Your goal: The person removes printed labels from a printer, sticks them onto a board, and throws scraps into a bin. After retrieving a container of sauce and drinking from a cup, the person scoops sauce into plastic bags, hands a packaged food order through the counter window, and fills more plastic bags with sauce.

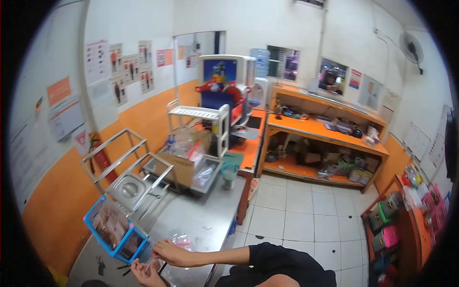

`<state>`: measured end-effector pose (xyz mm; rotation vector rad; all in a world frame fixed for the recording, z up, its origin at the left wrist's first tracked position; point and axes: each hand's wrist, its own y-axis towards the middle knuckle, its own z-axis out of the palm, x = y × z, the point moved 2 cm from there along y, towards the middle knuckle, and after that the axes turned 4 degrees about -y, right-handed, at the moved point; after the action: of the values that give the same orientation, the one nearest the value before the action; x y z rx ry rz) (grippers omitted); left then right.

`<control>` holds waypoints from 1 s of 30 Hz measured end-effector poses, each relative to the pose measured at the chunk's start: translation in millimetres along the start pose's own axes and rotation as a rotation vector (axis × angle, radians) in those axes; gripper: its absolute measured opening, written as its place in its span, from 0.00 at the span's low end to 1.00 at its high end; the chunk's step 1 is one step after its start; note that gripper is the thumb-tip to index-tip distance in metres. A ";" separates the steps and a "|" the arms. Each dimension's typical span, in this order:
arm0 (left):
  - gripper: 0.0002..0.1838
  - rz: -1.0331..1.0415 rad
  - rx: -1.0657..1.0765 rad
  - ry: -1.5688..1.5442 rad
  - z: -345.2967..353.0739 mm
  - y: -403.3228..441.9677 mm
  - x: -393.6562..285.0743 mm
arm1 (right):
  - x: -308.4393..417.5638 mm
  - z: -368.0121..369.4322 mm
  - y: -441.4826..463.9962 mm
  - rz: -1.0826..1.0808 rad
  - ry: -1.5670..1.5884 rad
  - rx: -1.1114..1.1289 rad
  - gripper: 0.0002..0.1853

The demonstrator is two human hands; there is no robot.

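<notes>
My right hand (169,253) is closed in a pinch at the near edge of the steel table (217,210), just above my left hand (146,272). The fingers of both hands nearly meet, with what looks like clear plastic between them; its shape is hard to make out. A clear plastic bag (182,240) with a pink strip lies on the table just beyond my right hand. To the left of my hands stands a blue basket (101,235) holding packed brown items.
A metal rack (129,165) with a steel lid (129,190) stands at the left. Farther back are a grey tray (206,184) with a cardboard box (176,168), a teal-topped cup (229,174) and a white shelf (198,113). Orange shelving (325,125) lines the back wall.
</notes>
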<state>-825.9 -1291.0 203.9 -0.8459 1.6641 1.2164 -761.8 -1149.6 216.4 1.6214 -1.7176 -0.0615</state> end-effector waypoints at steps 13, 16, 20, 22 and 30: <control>0.08 0.036 0.525 -0.543 185.2 -120.5 -67.4 | -42.9 -213.4 -202.7 0.441 0.176 -0.335 0.10; 0.05 0.143 0.661 -0.429 229.1 -177.2 -123.7 | -40.9 -257.9 -277.8 0.553 0.189 -0.406 0.10; 0.05 0.123 0.791 -0.410 286.5 -258.7 -144.9 | -23.6 -305.0 -368.7 0.733 0.073 -0.504 0.08; 0.05 0.062 0.995 -0.500 305.3 -290.5 -181.1 | -10.9 -326.4 -402.8 0.769 0.038 -0.606 0.08; 0.06 -0.036 1.302 -0.735 418.6 -384.3 -249.6 | -13.0 -428.4 -488.0 0.858 -0.503 -0.899 0.03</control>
<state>-282.0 -994.7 243.2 0.3573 1.3698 0.1508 -123.4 -1039.8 263.6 0.1670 -2.1552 -0.7441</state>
